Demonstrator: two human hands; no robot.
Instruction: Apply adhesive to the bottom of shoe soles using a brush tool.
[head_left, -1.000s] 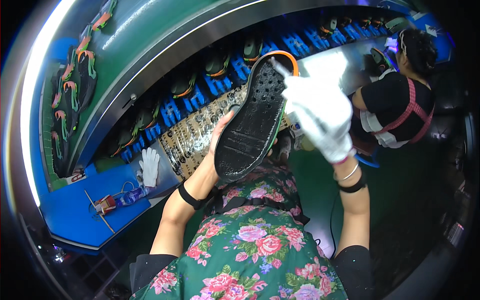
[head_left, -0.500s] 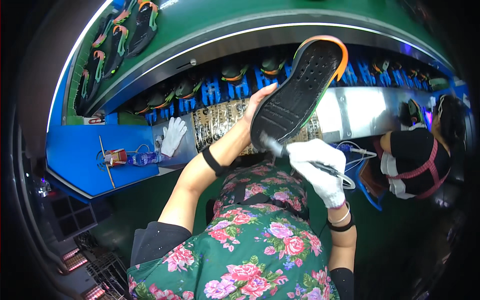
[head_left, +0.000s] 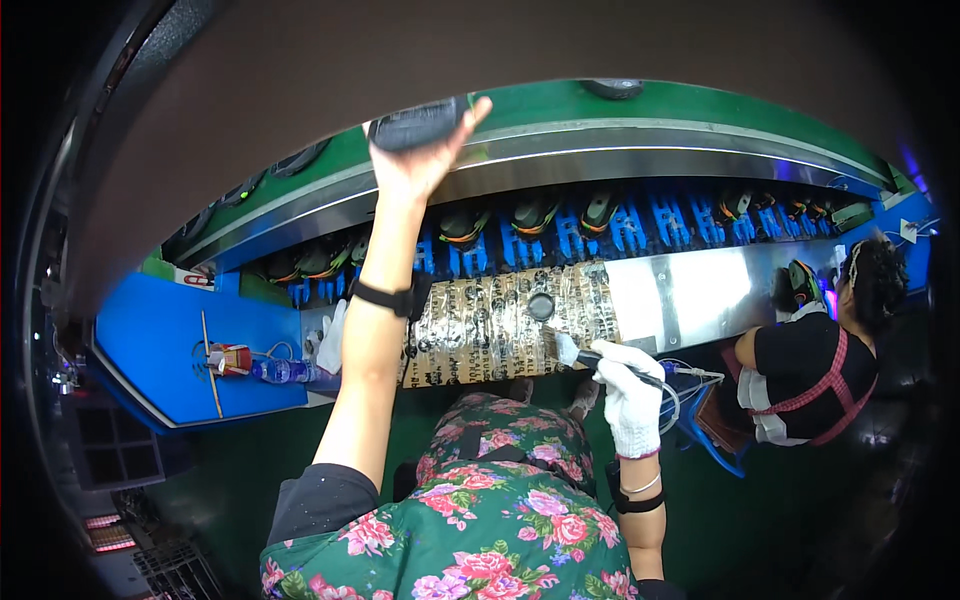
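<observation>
My bare left hand reaches up over the green conveyor, its fingers wrapped around a black shoe sole. The sole's upper part is cut off by a dark overhang. My right hand, in a white glove, is closed on the handle of a brush with a cable attached. Its bristles hover by the near edge of the taped cardboard sheet. On that sheet, just beyond the brush, sits a small round dark pot.
Blue racks carrying several shoe parts line the bench's back. At left a blue table holds a plastic bottle and a red box; a white glove lies beside it. A co-worker sits at right. A dark overhang covers the top.
My left hand has carried the sole up and away from the bench to the conveyor. The brush has come off the sole and lowered toward the cardboard. The view has shifted.
</observation>
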